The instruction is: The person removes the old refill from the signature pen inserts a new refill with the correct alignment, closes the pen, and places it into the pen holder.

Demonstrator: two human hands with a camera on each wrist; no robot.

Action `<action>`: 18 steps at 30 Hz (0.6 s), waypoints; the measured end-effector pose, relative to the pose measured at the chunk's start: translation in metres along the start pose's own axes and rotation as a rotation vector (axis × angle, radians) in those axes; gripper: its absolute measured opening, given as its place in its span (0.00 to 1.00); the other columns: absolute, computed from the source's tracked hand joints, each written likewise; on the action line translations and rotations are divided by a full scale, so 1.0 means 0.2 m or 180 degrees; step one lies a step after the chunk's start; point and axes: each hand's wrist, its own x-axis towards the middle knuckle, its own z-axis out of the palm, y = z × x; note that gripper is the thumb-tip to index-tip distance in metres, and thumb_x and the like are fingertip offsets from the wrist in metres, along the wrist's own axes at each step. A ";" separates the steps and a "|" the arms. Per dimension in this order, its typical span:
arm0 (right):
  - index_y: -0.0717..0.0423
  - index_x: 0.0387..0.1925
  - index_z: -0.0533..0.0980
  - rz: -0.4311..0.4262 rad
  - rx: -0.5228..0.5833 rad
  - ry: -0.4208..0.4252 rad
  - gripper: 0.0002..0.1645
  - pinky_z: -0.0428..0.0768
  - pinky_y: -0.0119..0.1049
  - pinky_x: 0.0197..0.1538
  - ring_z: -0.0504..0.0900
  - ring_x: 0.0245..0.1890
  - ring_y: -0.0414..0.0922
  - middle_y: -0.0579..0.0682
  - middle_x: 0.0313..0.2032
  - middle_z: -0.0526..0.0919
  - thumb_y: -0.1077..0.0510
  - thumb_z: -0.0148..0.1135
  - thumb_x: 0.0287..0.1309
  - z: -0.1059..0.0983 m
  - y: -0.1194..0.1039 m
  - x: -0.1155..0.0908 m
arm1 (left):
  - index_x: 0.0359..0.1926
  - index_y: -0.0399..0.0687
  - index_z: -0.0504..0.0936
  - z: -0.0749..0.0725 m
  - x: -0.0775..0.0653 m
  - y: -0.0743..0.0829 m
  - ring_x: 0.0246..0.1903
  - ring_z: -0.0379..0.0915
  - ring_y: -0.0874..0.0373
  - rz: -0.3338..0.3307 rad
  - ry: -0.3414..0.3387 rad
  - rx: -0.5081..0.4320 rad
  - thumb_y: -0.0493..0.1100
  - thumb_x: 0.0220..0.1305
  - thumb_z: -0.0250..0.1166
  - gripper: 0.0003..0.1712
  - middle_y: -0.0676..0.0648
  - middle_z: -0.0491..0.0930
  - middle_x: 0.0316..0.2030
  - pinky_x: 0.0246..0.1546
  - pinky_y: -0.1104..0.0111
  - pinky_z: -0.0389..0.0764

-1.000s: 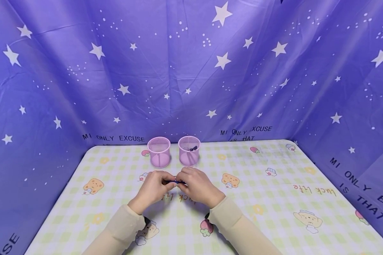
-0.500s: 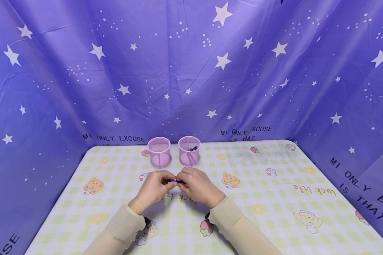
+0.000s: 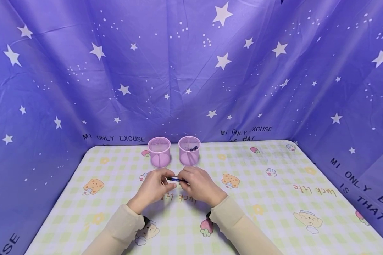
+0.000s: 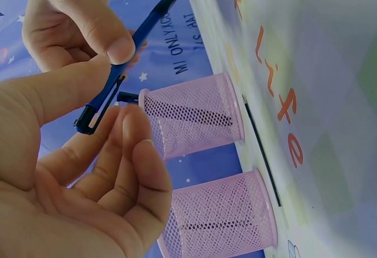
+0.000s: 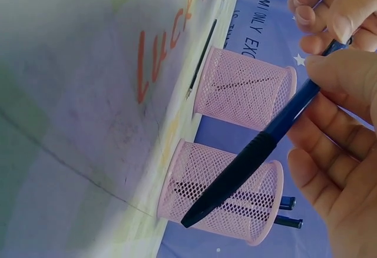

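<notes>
A blue click pen [image 3: 175, 179] with a black grip is held up between my hands over the table. My right hand [image 3: 198, 184] pinches its barrel between thumb and fingers; in the right wrist view the black grip [image 5: 235, 175] slants down, tip out. My left hand [image 3: 153, 186] is around the clip end, thumb and index finger parted; its thumb [image 4: 76, 90] lies close against the pen in the left wrist view, other fingers loosely bent. Behind the hands stand two pink mesh pen cups, the left cup [image 3: 159, 152] and the right cup [image 3: 189, 151].
Dark pens [image 5: 287, 204] stand in the right cup. A thin dark line shows through the left cup's mesh. A thin dark stick with a metal tip, like a pen refill [image 4: 262, 152], lies on the checked tablecloth [image 3: 268, 226] near the cups. A purple starry curtain [image 3: 191, 71] surrounds the table.
My left fingers have loosened and spread at the clip end, so more of the pen shows. The right hand keeps its pinch and barely shifts. Cups are unmoved.
</notes>
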 end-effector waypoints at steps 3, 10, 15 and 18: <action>0.48 0.33 0.79 0.0024 -0.0013 -0.0008 0.05 0.75 0.35 0.37 0.74 0.30 0.37 0.39 0.29 0.76 0.59 0.66 0.53 0.00 0.01 0.00 | 0.41 0.41 0.84 -0.01 0.00 0.00 0.22 0.73 0.64 -0.0039 -0.0002 0.0027 0.35 0.47 0.74 0.17 0.50 0.83 0.32 0.25 0.72 0.74; 0.49 0.34 0.80 0.0048 -0.0003 -0.0017 0.05 0.75 0.34 0.37 0.74 0.31 0.37 0.40 0.30 0.76 0.60 0.66 0.54 -0.01 0.01 0.00 | 0.42 0.40 0.83 -0.02 0.00 0.00 0.23 0.72 0.64 -0.0018 0.0003 0.0079 0.35 0.47 0.74 0.18 0.47 0.82 0.33 0.27 0.70 0.74; 0.50 0.35 0.79 0.0101 0.0020 -0.0018 0.06 0.75 0.36 0.39 0.74 0.31 0.38 0.41 0.30 0.77 0.60 0.65 0.53 -0.03 0.01 0.00 | 0.43 0.41 0.83 -0.02 0.00 -0.01 0.27 0.74 0.62 -0.0128 0.0016 0.0047 0.36 0.47 0.74 0.19 0.47 0.82 0.34 0.30 0.67 0.76; 0.51 0.35 0.79 0.0139 0.0002 -0.0032 0.06 0.76 0.37 0.39 0.74 0.31 0.39 0.41 0.31 0.77 0.60 0.66 0.53 -0.04 0.01 0.00 | 0.43 0.43 0.83 -0.02 0.00 -0.01 0.29 0.76 0.59 -0.0188 0.0056 0.0045 0.37 0.48 0.75 0.18 0.48 0.81 0.34 0.32 0.65 0.76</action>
